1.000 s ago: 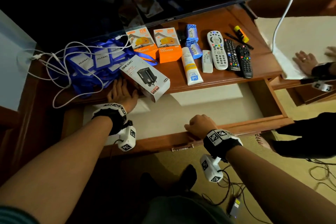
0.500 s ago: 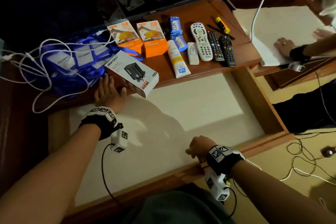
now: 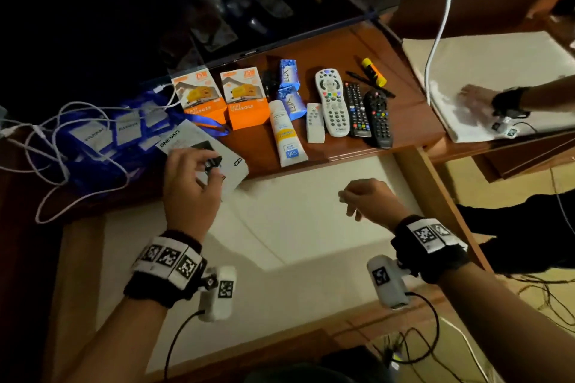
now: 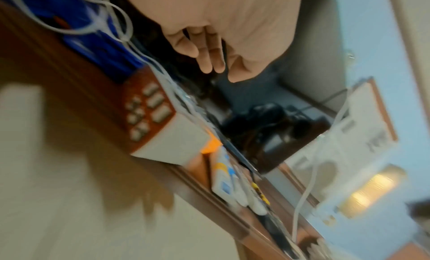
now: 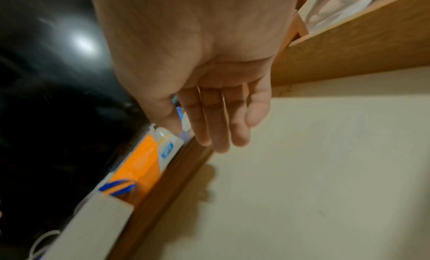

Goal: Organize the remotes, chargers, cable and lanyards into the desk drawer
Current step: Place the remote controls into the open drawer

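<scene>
The desk drawer (image 3: pixel 311 227) stands pulled out, showing its cream liner. On the desk top lie a white remote (image 3: pixel 332 102), two black remotes (image 3: pixel 357 110), a small white remote (image 3: pixel 315 118), two orange charger boxes (image 3: pixel 200 96), a white charger box (image 3: pixel 193 140), blue lanyards (image 3: pixel 109 140) and a tangled white cable (image 3: pixel 46 146). My left hand (image 3: pixel 199 165) hovers over the white charger box (image 4: pixel 167 131) with relaxed, slightly bent fingers (image 4: pixel 209 57) and holds nothing. My right hand (image 3: pixel 351 199) hangs over the drawer, empty, its fingers (image 5: pixel 221 120) loose.
A cream tube (image 3: pixel 286 134), two blue soap packs (image 3: pixel 289 74), a yellow marker (image 3: pixel 373 71) and a pen share the desk top. Behind them stands a dark screen. At the right, another person's hand (image 3: pixel 476 99) rests in a second open drawer. Cables trail on the floor.
The drawer has come further out. My right hand has let go of the drawer front and risen over the liner. My left hand moved from the desk edge to above the white charger box.
</scene>
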The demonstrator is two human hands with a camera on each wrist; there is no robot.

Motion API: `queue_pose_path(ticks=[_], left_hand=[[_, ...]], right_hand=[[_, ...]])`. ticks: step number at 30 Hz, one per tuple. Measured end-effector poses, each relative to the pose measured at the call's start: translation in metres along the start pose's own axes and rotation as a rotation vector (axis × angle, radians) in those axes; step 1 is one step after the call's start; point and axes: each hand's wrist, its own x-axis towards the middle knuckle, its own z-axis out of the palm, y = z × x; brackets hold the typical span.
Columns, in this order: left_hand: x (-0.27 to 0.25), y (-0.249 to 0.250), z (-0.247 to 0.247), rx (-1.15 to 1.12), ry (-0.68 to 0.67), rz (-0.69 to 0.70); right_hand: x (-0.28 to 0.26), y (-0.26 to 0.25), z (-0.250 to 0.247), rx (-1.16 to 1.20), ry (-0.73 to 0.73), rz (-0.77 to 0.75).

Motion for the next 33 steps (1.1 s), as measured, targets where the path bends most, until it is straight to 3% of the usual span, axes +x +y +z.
queue_pose_path(ticks=[2, 6, 10, 16, 19, 24, 28, 33], left_hand=[[0.002, 0.036, 0.031, 0.001, -0.084, 0.126], [0.013, 0.095, 0.112, -0.045, -0.24, 0.174], [0.023, 0.129, 0.197, 0.021, -0.399, 0.165], [0.036, 0.152, 0.277, 0.469, -0.631, 0.03], [0.031, 0.15, 0.292, 0.579, -0.64, -0.036], [0.015, 0.146, 0.302, 0.678, -0.51, 0.048], [0.01, 0.151, 0.309, 0.658, -0.426, 0.112], [0.005, 0.154, 0.309, 0.56, -0.359, 0.069]], right_hand=[[0.022, 0.009, -0.03, 0.043, 0.149, -0.072], [0.068, 0.039, -0.076, -0.075, 0.41, -0.233], [0.098, 0.061, -0.093, -0.219, 0.327, -0.27], [0.118, 0.079, -0.09, -0.284, 0.237, -0.322], [0.118, 0.09, -0.085, -0.167, 0.34, -0.42], [0.111, 0.101, -0.087, -0.154, 0.539, -0.504], [0.095, 0.109, -0.095, -0.128, 0.519, -0.398], [0.054, 0.132, -0.097, 0.252, 0.47, -0.137]])
